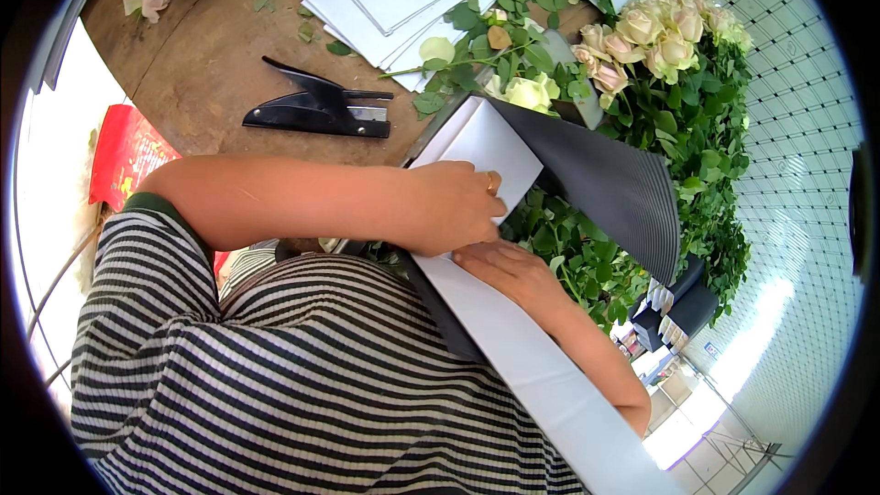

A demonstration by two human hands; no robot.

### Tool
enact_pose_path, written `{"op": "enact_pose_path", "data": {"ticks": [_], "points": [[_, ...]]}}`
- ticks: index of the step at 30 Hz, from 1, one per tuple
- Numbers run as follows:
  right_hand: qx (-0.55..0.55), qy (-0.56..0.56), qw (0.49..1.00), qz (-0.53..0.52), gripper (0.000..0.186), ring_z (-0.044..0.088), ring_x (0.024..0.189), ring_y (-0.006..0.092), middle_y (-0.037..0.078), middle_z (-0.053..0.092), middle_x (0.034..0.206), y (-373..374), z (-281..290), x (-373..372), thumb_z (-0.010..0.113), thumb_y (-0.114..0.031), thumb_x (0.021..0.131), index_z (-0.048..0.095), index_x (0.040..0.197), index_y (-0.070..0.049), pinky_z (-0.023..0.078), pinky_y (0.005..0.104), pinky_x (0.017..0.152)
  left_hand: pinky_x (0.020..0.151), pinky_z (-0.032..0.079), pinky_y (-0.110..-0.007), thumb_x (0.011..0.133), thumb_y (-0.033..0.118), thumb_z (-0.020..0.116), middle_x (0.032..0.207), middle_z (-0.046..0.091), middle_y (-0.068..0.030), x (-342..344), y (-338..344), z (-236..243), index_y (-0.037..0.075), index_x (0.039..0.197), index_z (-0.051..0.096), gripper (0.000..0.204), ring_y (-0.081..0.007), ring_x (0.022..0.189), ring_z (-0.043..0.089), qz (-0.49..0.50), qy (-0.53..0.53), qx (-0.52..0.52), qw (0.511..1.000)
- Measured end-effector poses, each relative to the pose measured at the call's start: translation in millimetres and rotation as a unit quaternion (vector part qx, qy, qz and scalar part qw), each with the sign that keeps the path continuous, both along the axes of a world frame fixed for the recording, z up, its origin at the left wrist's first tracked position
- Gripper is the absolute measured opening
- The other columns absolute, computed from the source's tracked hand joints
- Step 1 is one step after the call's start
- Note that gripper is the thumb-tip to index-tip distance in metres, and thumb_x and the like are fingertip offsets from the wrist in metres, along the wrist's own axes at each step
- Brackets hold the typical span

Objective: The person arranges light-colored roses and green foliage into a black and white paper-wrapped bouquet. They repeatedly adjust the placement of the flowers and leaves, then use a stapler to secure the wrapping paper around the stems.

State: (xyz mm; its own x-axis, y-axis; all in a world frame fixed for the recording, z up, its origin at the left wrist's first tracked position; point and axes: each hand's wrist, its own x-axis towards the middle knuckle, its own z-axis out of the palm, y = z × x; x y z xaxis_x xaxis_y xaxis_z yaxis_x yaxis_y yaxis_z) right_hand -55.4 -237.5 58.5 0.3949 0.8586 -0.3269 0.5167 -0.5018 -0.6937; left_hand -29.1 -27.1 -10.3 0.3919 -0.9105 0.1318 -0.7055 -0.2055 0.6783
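A long white card sheet (532, 367), folded at its far end (481, 142), runs diagonally in front of me over a dark ridged dark-grey board (605, 192). My left hand (463, 206) reaches across from the left, fingers curled onto the folded white part. My right hand (509, 270) lies just below it, fingers stretched out on the sheet's edge. Green rose foliage (568, 247) shows under and beside the sheet. A black stapler-like tool (312, 115) rests on the brown table (202, 55), left of the board.
White sheets (385, 9) lie fanned at the back with loose leaves and a cream rose (527, 92). A mass of pale pink roses (660, 32) and foliage stands right. A red packet (124, 156) is at far left, a mesh surface (788, 128) at far right.
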Motion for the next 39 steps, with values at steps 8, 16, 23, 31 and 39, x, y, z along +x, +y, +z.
{"op": "enact_pose_path", "data": {"ticks": [8,16,23,31,39], "points": [[-0.173,0.085,0.979,0.062,0.043,0.056,0.105,0.033,0.01,0.058,0.115,-0.9,37.8,35.5,0.062,-0.008,0.078,0.054,0.121,-0.009,0.049,0.0381,0.088,0.077,0.042,-0.032,0.079,0.02,0.058,0.124,0.053,-0.003,-9.0,-4.9,1.1,0.01,0.083,0.071,0.016,-0.0203,0.116,0.042,0.008,-0.114,0.086,0.99],[-0.233,-0.377,0.816,-0.372,0.041,0.062,0.103,0.0306,0.019,0.063,0.116,-166.2,-24.8,172.9,0.059,-0.03,0.089,0.061,0.114,0.002,0.049,0.0412,0.089,0.08,0.042,-0.035,0.077,0.018,0.057,0.13,0.048,-0.0078,-2.1,-6.4,12.2,0.007,0.084,0.067,0.016,-0.0239,0.118,0.038,-0.043,-0.117,0.134,0.983],[-0.195,-0.427,0.788,-0.397,0.036,0.058,0.109,0.0341,0.02,0.061,0.116,-196.4,-45.9,166.3,0.061,-0.016,0.085,0.059,0.12,-0.007,0.046,0.043,0.094,0.081,0.041,-0.036,0.076,0.017,0.059,0.131,0.049,-0.0066,-6.4,-2.3,5.3,0.007,0.084,0.067,0.015,-0.024,0.119,0.037,0.002,-0.11,0.089,0.99],[0.13,-0.529,0.425,-0.723,0.052,0.059,0.084,0.0224,0.013,0.064,0.103,-298.8,189.0,117.0,0.048,-0.041,0.097,0.056,0.119,0.006,0.047,0.0337,0.074,0.083,0.043,-0.037,0.079,0.015,0.058,0.134,0.049,-0.0103,-3.6,-3.8,5.0,0.006,0.089,0.069,0.017,-0.0249,0.122,0.04,-0.01,-0.109,0.093,0.99],[-0.014,-0.583,0.542,-0.605,0.046,0.056,0.087,0.0167,0.008,0.063,0.103,-235.8,315.2,61.6,0.054,-0.034,0.096,0.055,0.118,0.006,0.045,0.0278,0.078,0.086,0.041,-0.037,0.071,0.016,0.066,0.133,0.048,-0.0098,0.0,0.5,4.5,0.007,0.094,0.066,0.024,-0.024,0.125,0.038,-0.025,-0.077,0.082,0.993]]}}
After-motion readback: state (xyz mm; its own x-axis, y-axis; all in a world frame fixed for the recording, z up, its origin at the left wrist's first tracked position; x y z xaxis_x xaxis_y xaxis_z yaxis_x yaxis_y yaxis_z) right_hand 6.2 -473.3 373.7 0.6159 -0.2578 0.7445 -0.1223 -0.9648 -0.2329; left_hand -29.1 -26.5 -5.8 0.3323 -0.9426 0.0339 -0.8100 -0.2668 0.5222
